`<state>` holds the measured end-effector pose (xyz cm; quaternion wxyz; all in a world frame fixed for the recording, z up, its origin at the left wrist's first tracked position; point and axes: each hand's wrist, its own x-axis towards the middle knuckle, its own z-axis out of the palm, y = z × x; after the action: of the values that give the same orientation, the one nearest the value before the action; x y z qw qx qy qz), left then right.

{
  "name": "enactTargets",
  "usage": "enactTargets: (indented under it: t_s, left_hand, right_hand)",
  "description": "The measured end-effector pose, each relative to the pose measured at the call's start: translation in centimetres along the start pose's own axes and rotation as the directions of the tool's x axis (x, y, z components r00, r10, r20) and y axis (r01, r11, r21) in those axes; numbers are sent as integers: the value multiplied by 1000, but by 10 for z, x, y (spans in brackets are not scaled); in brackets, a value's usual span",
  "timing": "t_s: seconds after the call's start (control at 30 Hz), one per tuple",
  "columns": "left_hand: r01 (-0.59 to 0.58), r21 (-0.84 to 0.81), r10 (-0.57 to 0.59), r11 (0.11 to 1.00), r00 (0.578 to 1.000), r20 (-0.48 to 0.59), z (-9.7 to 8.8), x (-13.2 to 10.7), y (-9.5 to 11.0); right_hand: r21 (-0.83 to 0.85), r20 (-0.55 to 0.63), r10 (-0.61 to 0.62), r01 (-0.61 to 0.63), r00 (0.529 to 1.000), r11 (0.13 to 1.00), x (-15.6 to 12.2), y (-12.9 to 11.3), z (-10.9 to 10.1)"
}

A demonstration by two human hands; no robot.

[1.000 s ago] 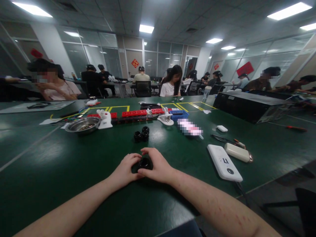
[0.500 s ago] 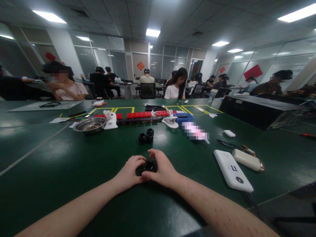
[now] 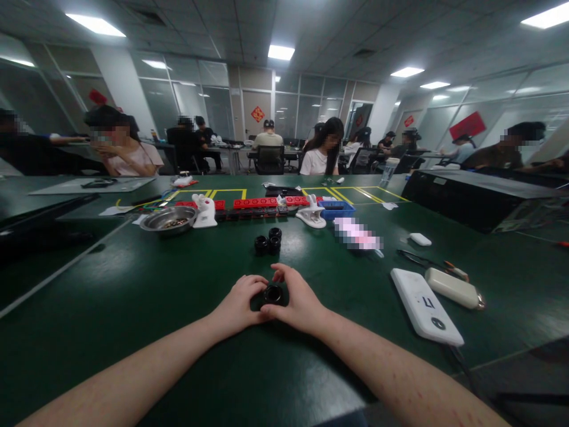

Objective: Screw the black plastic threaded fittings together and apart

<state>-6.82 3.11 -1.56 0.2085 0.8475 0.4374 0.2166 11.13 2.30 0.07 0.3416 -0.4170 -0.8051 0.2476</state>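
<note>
Metal bowl (image 3: 152,226) holds small pieces (image 3: 176,223); fingers (image 3: 256,280) of left hand (image 3: 243,300) and right hand (image 3: 304,299) grasp a black cylinder (image 3: 272,294).

Green table (image 3: 178,279) — black cylinders (image 3: 261,245), metal bowl (image 3: 153,226)

The left forearm (image 3: 133,367), a bare, smooth, tapering length between seven and eight o'clock, narrows to a bare wrist and left hand (image 3: 242,303) near seven o'clock. The right forearm (image 3: 391,370), also bare, between four and five o'clock, bears scattered small spots toward its elbow end; its right hand (image 3: 304,300), bare too, has slender fingers.
</note>
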Motion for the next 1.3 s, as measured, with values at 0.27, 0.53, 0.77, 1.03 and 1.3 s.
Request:
enactTargets:
  t_s: [0.27, 0.53, 0.77, 1.03, 1.3]
  left_hand:
    - [-18, 23, 18, 1000, 1000, -18, 2, 1, -2]
    - [5, 11, -5, 1000, 1000, -4, 0, 0, 0]
    - [12, 0, -12, 1000, 1000, -6, 4, 1, -7]
    - [-5, -3, 5, 1000, 1000, 7, 1, 1, -1]
    - [-2, 23, 2, 1000, 1000, 12, 1, 2, -2]
  right_hand:
    - [85, 91, -102, 95, 991, 992, -2, -3, -1]
    - [48, 39, 10, -12, 999, 999, 0, -3, 0]
    - [71, 147, -103, 93, 984, 993, -3, -9, -6]
    - [36, 134, 16, -21, 991, 999, 1, -10, -5]
    - [5, 93, -42, 42, 995, 999, -2, -8, -5]
